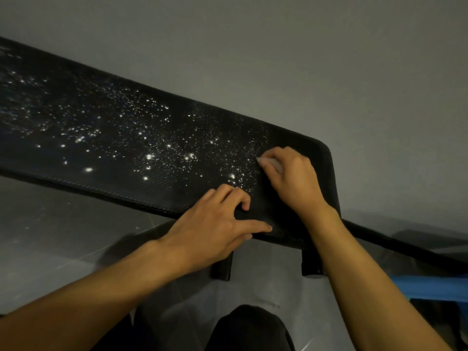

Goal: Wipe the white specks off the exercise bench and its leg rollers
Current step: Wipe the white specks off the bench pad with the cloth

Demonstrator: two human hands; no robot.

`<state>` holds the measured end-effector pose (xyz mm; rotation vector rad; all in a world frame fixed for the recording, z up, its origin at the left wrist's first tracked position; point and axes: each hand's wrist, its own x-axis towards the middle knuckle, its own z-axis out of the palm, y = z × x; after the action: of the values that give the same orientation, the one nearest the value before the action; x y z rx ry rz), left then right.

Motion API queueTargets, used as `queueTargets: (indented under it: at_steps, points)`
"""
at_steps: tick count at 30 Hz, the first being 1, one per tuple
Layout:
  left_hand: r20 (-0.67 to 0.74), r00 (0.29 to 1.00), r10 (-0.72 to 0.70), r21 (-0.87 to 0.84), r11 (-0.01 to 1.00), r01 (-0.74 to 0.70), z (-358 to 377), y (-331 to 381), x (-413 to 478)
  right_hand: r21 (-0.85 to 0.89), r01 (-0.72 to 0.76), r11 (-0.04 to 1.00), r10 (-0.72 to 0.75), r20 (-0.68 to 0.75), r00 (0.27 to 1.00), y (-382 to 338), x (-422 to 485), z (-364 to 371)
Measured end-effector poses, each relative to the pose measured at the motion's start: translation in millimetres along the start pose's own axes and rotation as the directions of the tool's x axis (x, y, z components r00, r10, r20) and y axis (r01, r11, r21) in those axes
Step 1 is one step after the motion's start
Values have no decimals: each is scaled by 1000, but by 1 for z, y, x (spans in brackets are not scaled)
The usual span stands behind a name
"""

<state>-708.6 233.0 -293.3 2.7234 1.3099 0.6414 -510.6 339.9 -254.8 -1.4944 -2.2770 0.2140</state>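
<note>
A long black padded exercise bench point(76, 138) runs from the upper left to the right of the head view. White specks point(157, 148) are scattered over most of its top; the right end under my hands looks dark and free of them. My right hand point(291, 181) presses a small pale wipe point(272, 164) onto the pad at the edge of the speckled area, fingers curled over it. My left hand point(217, 224) rests on the near edge of the pad, fingers bent, thumb stretched along the rim. No leg rollers are in sight.
Two black bracket legs point(312, 264) hang below the bench's right end, and a black frame bar point(405, 249) runs off to the right. Beneath it lies a blue object point(435, 287). The floor point(50, 236) is grey and glossy; a grey wall stands behind. My dark-clothed knee point(248, 328) shows at the bottom.
</note>
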Motion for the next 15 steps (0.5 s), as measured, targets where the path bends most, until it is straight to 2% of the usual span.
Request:
queueTargets:
  at_steps: [4,9,11,15]
  points:
    - [-4,1000,10,-8,1000,-10,0,-2,0,-17,-20,1000,20,9,1000,6,-9,-8]
    - [-7,1000,22,-12,1000,-22,2,-2,2,-34,-230,973,228,-41,973,9,61,4]
    - [-11,1000,29,-8,1000,-29,1,-2,1,-31,-207,978,207,-31,978,6,62,8]
    - [-25,999,34,-12,999,-34,1,-3,0,-79,-66,995,69,37,997,9,23,-5]
